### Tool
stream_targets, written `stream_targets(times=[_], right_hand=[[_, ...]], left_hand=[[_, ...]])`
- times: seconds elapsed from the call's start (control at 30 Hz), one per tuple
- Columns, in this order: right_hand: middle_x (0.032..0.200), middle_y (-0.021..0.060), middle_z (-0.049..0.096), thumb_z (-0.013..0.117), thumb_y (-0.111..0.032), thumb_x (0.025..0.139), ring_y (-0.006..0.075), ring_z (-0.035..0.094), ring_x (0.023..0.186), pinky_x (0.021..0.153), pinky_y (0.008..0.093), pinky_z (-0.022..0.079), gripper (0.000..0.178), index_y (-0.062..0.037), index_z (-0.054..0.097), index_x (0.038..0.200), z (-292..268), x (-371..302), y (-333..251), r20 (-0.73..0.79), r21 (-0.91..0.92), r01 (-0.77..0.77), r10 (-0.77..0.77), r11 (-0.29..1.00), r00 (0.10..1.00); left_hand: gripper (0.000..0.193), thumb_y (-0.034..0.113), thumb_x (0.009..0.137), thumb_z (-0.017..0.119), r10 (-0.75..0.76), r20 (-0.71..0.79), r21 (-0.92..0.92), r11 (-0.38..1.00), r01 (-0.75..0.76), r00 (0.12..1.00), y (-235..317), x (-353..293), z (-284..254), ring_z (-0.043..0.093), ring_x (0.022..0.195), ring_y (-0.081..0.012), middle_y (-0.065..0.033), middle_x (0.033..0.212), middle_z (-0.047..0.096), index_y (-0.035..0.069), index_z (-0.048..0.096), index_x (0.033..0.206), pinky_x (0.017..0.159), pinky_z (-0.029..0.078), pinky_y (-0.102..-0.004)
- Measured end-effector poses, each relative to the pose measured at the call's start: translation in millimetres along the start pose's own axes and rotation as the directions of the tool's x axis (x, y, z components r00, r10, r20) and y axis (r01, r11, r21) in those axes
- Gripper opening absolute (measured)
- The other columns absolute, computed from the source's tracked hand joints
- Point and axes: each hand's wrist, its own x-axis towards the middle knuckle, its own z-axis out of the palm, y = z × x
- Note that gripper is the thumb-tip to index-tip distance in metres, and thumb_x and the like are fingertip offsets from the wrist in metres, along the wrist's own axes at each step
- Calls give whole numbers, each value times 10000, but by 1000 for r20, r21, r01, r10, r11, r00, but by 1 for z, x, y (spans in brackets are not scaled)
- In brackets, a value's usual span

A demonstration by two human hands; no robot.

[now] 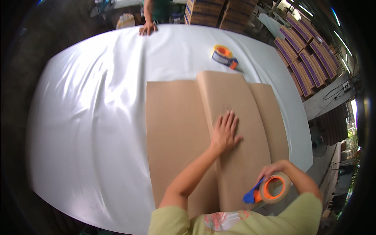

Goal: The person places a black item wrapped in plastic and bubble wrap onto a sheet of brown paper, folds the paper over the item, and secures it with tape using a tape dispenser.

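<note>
A large sheet of brown cardboard [176, 117] lies on the table, with a folded panel [235, 90] raised along its middle. My left hand [225, 135] rests flat on that panel, fingers spread. At the near right edge of the cardboard, my right hand [270, 170] grips a tape dispenser [281, 188] with a blue and orange body and a roll of tape on an orange hub. The roll partly hides the fingers. Beyond the cardboard, a second tape dispenser [224, 58] with a yellow roll sits on the table.
The table is covered with a wrinkled, shiny white sheet [86, 117]. Another person's hand [148, 29] leans on its far edge. Stacked cartons [205, 11] stand behind the table, and more cartons [307, 58] are piled at the right. A fan [318, 147] stands by the right edge.
</note>
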Motion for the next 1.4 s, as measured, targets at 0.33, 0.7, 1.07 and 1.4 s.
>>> stream_targets(times=[0.33, 0.7, 1.07, 1.4], right_hand=[[1014, 95, 595, 488, -343, 726, 228, 573, 933, 811, 355, 471, 459, -37, 551, 1063, -55, -21, 239, -996, -91, 990, -3, -104, -92], [1278, 151, 438, 557, -337, 854, 268, 475, 1123, 931, 386, 393, 526, -37, 431, 1269, -118, 2, 264, -467, -396, 447, 243, 802, -850], [929, 140, 600, 701, -250, 744, 198, 599, 877, 715, 309, 503, 373, -48, 582, 1035, 190, 168, 206, -565, -601, 702, -825, 383, -34], [809, 141, 622, 720, -362, 726, 223, 593, 794, 727, 344, 469, 456, -14, 586, 988, 170, 240, 133, -859, -513, 681, -321, 523, -400]], left_hand=[[585, 318, 896, 359, 202, 125, 122, 968, -217, 971, 138, -142, 12, 254, 1330, -238, -117, 1459, 217, 32, 231, 1390, 1064, 227, -388], [642, 328, 858, 471, 97, 272, 96, 987, -127, 957, 151, -135, 12, 209, 1346, -240, -92, 1459, 214, 98, 218, 1401, 1086, 201, -407], [1120, 651, 569, 668, 260, 641, -57, 955, -293, 722, 95, -115, -65, 80, 1365, -314, -116, 1477, 133, 149, 147, 1424, 1072, 115, -543], [1334, 538, 355, 821, 413, 527, -69, 892, -447, 743, 79, -131, -56, 104, 1353, -349, -126, 1476, 119, 152, 125, 1425, 1069, 156, -528]])
